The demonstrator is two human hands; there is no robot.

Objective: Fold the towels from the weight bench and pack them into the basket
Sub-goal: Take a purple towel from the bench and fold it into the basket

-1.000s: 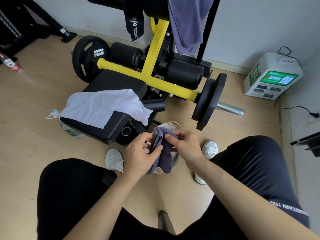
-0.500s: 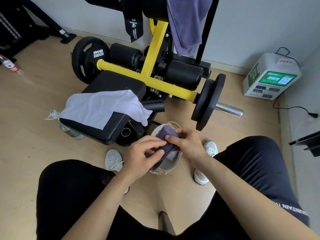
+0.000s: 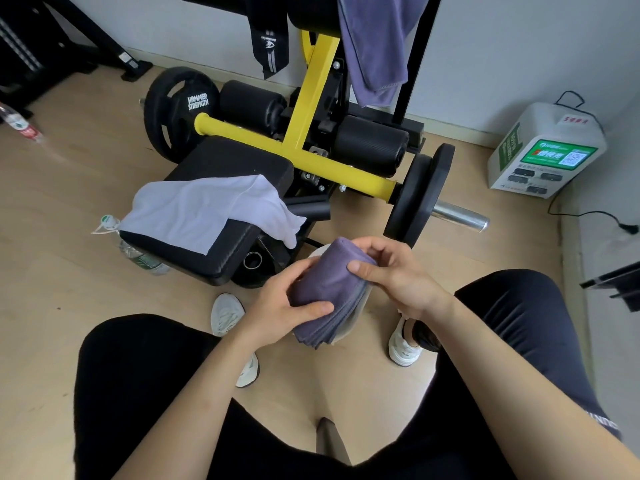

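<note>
Nearest the camera, at six o'clock, the person's dark-clad knees framed a strip of floor. Just beyond, at the centre, both hands held a folded purple towel directly above the basket, of which only a pale sliver of rim showed beneath the cloth.

The risk, as I judged it, lay in the stacked layers: their loose edges fanned out at the lower end, toward six o'clock, and a slackened grip there could let the fold spring open on the way down. With the basket mostly hidden, the bundle might also catch on the rim and not drop inside.

The left hand gripped the lower part, thumb laid across the top face and fingers curled round the nine o'clock edge, closed on the cloth. The right hand pinched the upper end at one o'clock, thumb pressed on top, the other fingers bent loosely over the far corner.

Farther off, at ten o'clock, a white towel lay unfolded on the counter, one corner hanging off. At twelve o'clock a second purple towel hung from the frame.
</note>
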